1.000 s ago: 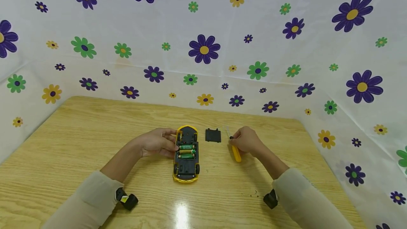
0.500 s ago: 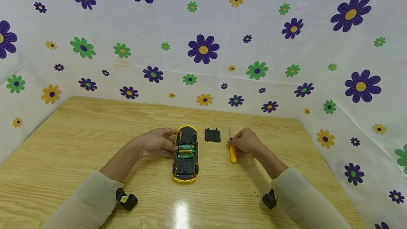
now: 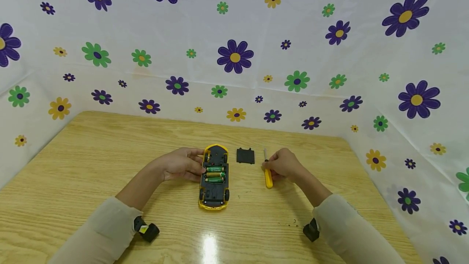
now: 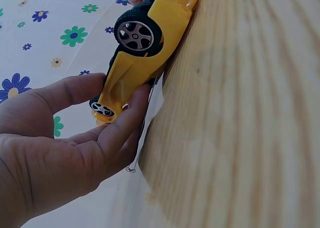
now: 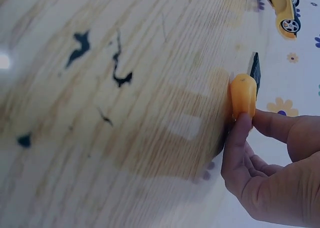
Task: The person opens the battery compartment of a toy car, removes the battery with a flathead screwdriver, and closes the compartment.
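A yellow toy car (image 3: 215, 194) lies upside down on the table, its black underside facing up. Three green batteries (image 3: 214, 174) sit in its uncovered compartment. My left hand (image 3: 179, 164) grips the car's left side, the thumb at the edge beside the batteries; in the left wrist view, thumb and fingers hold the car body (image 4: 132, 70) near one wheel. To the right, my right hand (image 3: 285, 163) pinches a screwdriver (image 3: 268, 178) with a yellow handle, its thin blade pointing away from me. In the right wrist view, the handle's end (image 5: 243, 93) shows between thumb and fingers.
A black battery cover (image 3: 245, 155) lies flat between car and screwdriver. Small dark marks (image 5: 120, 78) dot the wooden table (image 3: 146, 133) at the front right. Flower-printed white cloth (image 3: 256, 31) rises behind and at both sides.
The screwdriver has turned in my right hand: its handle end swung left and its tip right, so it points nearly straight away from me. The left hand and car stay put.
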Motion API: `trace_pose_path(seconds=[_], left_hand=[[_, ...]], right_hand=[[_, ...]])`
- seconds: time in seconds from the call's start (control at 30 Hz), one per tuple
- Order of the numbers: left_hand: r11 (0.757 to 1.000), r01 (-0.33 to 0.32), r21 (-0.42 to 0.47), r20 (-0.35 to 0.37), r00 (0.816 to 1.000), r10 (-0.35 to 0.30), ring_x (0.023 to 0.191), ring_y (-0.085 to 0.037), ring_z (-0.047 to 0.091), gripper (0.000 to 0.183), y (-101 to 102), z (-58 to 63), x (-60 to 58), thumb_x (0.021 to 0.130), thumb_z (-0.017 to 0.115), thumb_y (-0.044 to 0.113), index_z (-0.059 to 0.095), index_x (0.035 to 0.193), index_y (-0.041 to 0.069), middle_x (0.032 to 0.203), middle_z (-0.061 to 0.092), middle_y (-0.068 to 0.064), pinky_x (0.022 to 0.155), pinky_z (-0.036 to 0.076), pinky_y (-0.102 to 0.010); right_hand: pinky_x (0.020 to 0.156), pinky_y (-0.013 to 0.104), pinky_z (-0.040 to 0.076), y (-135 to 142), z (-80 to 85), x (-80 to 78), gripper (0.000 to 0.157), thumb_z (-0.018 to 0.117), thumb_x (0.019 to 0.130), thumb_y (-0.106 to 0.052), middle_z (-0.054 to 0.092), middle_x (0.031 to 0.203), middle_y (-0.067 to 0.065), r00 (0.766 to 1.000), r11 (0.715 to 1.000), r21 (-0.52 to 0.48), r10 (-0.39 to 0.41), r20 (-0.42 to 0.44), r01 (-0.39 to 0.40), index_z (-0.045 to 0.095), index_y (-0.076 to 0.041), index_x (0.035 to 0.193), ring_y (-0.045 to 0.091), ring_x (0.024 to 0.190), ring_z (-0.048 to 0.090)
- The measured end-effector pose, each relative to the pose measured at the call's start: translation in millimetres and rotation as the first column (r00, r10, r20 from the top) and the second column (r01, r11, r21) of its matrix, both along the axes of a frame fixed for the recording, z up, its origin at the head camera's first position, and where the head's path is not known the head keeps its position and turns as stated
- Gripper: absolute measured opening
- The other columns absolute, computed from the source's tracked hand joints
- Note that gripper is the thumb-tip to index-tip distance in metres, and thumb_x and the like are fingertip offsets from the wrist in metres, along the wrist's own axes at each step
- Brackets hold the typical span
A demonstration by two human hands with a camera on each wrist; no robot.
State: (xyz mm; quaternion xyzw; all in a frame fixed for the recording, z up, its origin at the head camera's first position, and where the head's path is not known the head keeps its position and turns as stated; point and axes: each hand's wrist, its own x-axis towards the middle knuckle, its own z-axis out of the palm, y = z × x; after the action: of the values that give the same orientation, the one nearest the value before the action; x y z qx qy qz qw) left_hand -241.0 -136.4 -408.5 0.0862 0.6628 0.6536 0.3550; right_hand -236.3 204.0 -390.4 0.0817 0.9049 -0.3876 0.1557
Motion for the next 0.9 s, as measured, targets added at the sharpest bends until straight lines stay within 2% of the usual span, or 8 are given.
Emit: trace_pose_path(seconds=[0.3,0.43,0.6,0.73,0.9], left_hand=[[1.0,0.001,0.006,0.003,1.0,-0.001,0.135,-0.047,0.048,0.087,0,-1.1,-0.4,0.096,0.061,-0.007,0.005,0.163,-0.002,0.16,0.02,-0.035,0.103,0.055,-0.05],[1.0,0.002,0.01,0.005,1.0,-0.002,0.134,-0.046,0.049,0.088,0,-2.3,-1.1,0.096,0.062,-0.007,0.005,0.163,-0.002,0.16,0.021,-0.034,0.103,0.055,-0.05],[1.0,0.005,0.013,0.004,1.0,-0.005,0.133,-0.047,0.05,0.088,0,-2.8,-1.6,0.096,0.062,-0.007,0.005,0.163,-0.002,0.16,0.021,-0.035,0.102,0.055,-0.05],[1.0,0.005,0.013,0.002,1.0,-0.005,0.134,-0.048,0.049,0.088,-1,-2.7,-1.8,0.096,0.061,-0.007,0.005,0.163,-0.002,0.16,0.018,-0.035,0.102,0.055,-0.05],[1.0,0.002,0.01,0.0,1.0,-0.002,0.13,-0.045,0.054,0.087,-1,-3.1,-2.1,0.096,0.062,-0.007,0.007,0.163,-0.003,0.158,0.024,-0.035,0.101,0.056,-0.05]], right_hand=[[0.065,0.032,0.064,3,2.5,-1.0,0.024,0.075,0.095,-0.016,0.066,0.09,0.014,1.0,1.0,0.025,0.004,-0.004,-0.004,0.069,0.004,0.105,0.019,0.067,0.066],[0.062,0.028,0.061,5,8.5,-2.8,0.025,0.074,0.096,-0.018,0.064,0.09,0.013,1.0,1.0,0.025,0.009,-0.027,-0.008,0.067,0.004,0.107,0.017,0.064,0.06],[0.052,0.023,0.047,7,19.1,-6.3,0.024,0.07,0.099,-0.019,0.058,0.075,0.008,0.996,0.997,-0.035,0.066,-0.053,-0.068,0.068,0.002,0.109,0.013,0.053,0.045],[0.05,0.024,0.038,1,24.3,-6.3,0.024,0.07,0.099,-0.021,0.053,0.067,0.003,0.99,0.99,-0.057,0.124,-0.071,-0.128,0.069,0.001,0.109,0.012,0.05,0.039],[0.052,0.025,0.039,-20,27.8,-0.2,0.02,0.071,0.099,-0.02,0.055,0.071,0.006,0.982,0.979,-0.094,0.173,-0.075,-0.18,0.07,-0.001,0.107,0.014,0.053,0.041]])
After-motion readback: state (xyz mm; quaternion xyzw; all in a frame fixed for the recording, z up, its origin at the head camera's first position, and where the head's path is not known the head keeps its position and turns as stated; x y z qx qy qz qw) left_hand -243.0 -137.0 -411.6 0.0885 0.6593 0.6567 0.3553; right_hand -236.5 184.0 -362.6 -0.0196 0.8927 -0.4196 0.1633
